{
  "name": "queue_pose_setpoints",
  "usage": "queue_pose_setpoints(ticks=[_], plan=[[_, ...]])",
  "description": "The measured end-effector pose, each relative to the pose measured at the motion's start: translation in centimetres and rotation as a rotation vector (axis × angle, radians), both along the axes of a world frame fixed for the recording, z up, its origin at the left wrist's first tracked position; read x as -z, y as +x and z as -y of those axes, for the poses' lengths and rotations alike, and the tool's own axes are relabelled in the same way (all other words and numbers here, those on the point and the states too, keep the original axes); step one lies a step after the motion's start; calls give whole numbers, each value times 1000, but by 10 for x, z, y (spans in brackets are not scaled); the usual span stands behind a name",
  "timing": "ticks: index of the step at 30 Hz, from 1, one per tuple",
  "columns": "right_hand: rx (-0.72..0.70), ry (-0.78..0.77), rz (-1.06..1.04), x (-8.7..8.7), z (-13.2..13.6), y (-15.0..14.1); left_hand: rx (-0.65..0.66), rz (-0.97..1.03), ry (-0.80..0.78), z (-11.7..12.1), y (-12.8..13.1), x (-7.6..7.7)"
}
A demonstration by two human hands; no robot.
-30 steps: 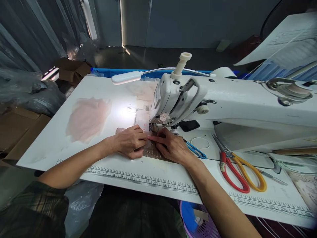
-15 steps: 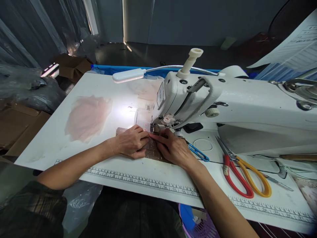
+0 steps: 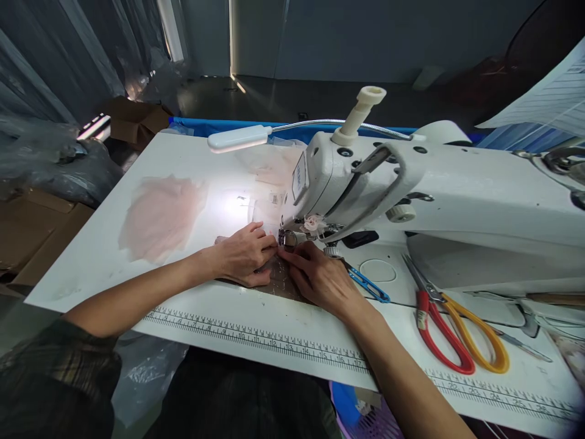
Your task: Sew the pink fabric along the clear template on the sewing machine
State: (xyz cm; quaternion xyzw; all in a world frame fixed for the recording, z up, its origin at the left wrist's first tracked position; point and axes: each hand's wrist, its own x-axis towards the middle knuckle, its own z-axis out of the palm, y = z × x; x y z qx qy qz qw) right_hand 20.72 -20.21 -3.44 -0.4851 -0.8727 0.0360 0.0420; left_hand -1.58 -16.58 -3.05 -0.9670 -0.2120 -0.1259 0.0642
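At the sewing machine's presser foot point(image 3: 287, 239), my left hand point(image 3: 244, 256) and my right hand point(image 3: 322, 274) meet fingertip to fingertip. Thin pale pink sheer fabric point(image 3: 267, 210) lies by the needle and runs under my left fingers, which are curled and pressed together on it. My right index finger reaches to the foot's front edge, its thumb tucked below, pinching the fabric edge there. The hands partly cover the fabric and a brown, scuffed surface point(image 3: 286, 281) beneath. The white sewing machine point(image 3: 365, 177) stands over them, with a small fabric flower point(image 3: 313, 224) on its head.
Blue thread snips point(image 3: 369, 285) and red-and-yellow-handled scissors point(image 3: 450, 323) lie right of my right hand. A pink tulle pile point(image 3: 162, 216) is at the left of the white table point(image 3: 91, 256). A lamp point(image 3: 238, 139) hangs above. Cardboard boxes point(image 3: 41, 231) stand at far left.
The view has shifted slightly, so the machine and scissors appear a little farther right. My left fingers have lifted and spread slightly at the fabric; both hands stay by the presser foot.
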Motion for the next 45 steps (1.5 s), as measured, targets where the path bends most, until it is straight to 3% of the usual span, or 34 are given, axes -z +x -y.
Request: queue_pose_setpoints(ticks=[7, 13, 18, 24, 28, 35, 39, 45], plan=[[41, -19, 126, -5, 0, -10, -5, -20, 9, -5, -1, 0], [61, -45, 99, -4, 0, -12, -35, -62, -2, -10, 0, -1], [72, -87, -195, -6, -2, -1, -58, -110, -38, -14, 1, -2], [154, -291, -574, -9, -16, 17, -51, -167, -89, -19, -2, -4], [243, -268, -675, -3, -21, 19, -50, -165, -89, -21, -3, -4], [236, -290, -734, -11, -9, 21, -85, -138, -63, -23, -3, 1], [326, -312, -786, 3, -14, 26, -96, -94, -71, -23, -5, 1], [471, -353, -1090, 23, -26, 28, -147, -49, -173, -22, -8, 0]])
